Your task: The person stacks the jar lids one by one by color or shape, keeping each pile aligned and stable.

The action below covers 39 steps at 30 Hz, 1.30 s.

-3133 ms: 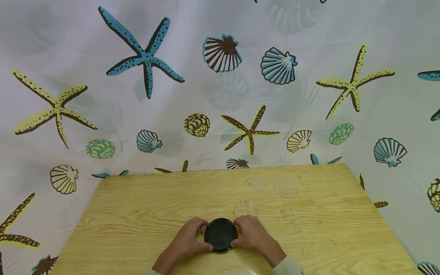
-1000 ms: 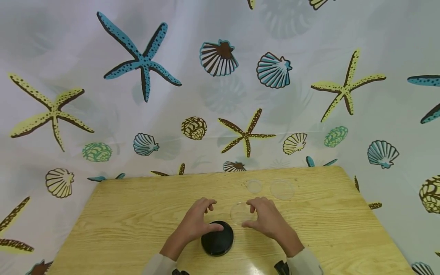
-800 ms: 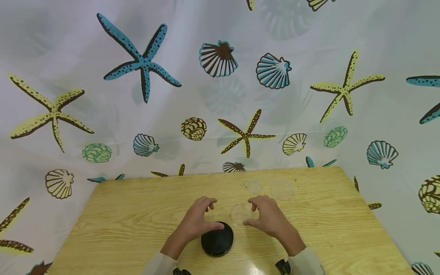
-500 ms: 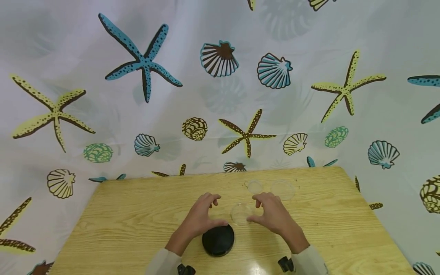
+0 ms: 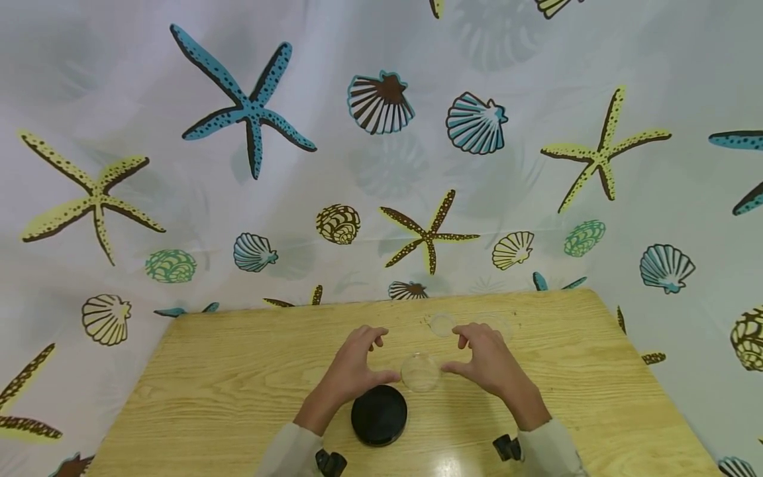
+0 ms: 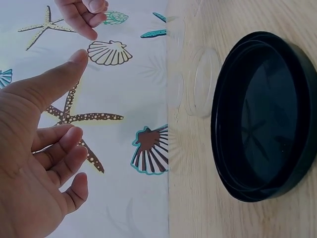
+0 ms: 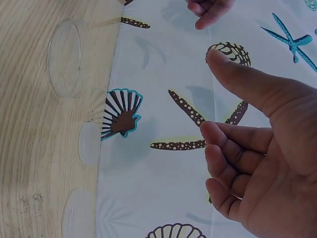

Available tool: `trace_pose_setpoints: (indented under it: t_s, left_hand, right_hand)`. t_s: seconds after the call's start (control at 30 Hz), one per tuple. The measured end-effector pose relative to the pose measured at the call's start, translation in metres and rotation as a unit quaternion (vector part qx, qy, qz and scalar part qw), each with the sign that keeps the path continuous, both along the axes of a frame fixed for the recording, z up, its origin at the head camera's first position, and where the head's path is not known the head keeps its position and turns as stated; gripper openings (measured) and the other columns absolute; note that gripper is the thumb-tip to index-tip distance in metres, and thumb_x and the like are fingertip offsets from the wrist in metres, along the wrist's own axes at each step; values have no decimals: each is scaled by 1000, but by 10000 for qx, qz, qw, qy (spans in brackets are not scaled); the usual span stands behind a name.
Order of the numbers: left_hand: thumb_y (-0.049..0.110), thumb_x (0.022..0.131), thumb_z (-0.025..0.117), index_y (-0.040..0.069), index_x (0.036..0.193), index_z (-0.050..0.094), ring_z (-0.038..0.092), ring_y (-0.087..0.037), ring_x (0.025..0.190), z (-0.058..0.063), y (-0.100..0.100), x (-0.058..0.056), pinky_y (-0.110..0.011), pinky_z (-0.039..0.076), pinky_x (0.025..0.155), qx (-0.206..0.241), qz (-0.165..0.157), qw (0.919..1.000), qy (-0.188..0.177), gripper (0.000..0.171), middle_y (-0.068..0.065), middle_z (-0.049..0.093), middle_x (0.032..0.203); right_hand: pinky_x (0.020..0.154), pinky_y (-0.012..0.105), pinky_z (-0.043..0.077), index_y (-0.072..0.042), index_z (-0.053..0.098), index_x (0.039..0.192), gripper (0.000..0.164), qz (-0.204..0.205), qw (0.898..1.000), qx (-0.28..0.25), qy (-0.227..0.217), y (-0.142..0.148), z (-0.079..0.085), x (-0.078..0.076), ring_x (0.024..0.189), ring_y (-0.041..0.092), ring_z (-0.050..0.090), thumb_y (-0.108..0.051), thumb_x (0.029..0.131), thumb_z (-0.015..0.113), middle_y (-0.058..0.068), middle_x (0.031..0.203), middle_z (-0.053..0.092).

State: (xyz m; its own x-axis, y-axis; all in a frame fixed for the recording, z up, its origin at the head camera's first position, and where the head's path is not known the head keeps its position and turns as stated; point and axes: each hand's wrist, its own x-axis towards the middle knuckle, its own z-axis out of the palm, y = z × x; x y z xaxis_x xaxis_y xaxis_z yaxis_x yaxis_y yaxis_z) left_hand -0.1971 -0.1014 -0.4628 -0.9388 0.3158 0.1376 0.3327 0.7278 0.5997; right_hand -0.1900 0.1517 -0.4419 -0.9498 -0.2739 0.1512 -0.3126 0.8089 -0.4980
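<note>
A round, shallow black dish (image 5: pixel 379 415) with a stepped rim sits on the table near me; in the left wrist view its hollow inside (image 6: pixel 267 114) shows. Just beyond it lies a clear round dish (image 5: pixel 420 372), like a petri dish, also visible in the right wrist view with its thin wall (image 7: pixel 67 58). My left hand (image 5: pixel 356 366) hovers to the left of the clear dish, thumb and fingers spread apart, holding nothing. On the other side hovers my right hand (image 5: pixel 490 363), its fingers loosely bent and nothing between them. Neither hand visibly touches a dish.
Farther back on the wooden table (image 5: pixel 256 371) lie a small clear disc (image 5: pixel 442 325) and a larger clear disc (image 5: pixel 501 323), the latter partly behind my right hand. A cloth (image 5: pixel 334 159) printed with starfish and shells hangs behind the table.
Earlier both hands gripped the black dish at its sides. They have let go of it and risen away, forward and apart, to either side of the clear dish.
</note>
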Motion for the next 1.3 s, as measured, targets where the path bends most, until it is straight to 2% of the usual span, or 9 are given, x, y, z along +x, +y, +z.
trace_pose_setpoints:
  t_s: [0.27,0.57,1.03,1.3]
  left_hand:
    - [40,73,81,10,132,51,46,-15,89,9,12,-5,-33,43,73,61,-189,9996,180,73,1,51,100]
    - [42,74,80,10,133,50,47,-16,91,18,18,-8,-35,43,75,120,-189,9996,200,73,0,52,102]
    - [38,74,81,8,133,51,49,-17,92,15,33,-17,-36,46,77,35,-270,9987,430,72,-3,55,105]
    - [38,74,81,9,133,50,50,-19,93,7,41,-21,-35,45,77,157,-242,9985,470,73,-3,54,105]
  right_hand:
    - [80,43,40,-4,60,122,60,-119,9999,47,-70,11,1,-5,85,18,53,-34,74,80,0,91,60]
    - [78,43,42,-2,59,124,61,-230,9997,-14,-21,23,3,-9,86,19,53,-32,75,80,1,92,59]
    - [74,40,47,1,57,126,62,-345,9993,-151,-35,42,6,-14,88,25,56,-30,76,79,7,94,60]
    - [72,40,48,0,56,128,64,-361,9993,-59,-89,49,2,-23,90,26,56,-31,77,79,9,98,61]
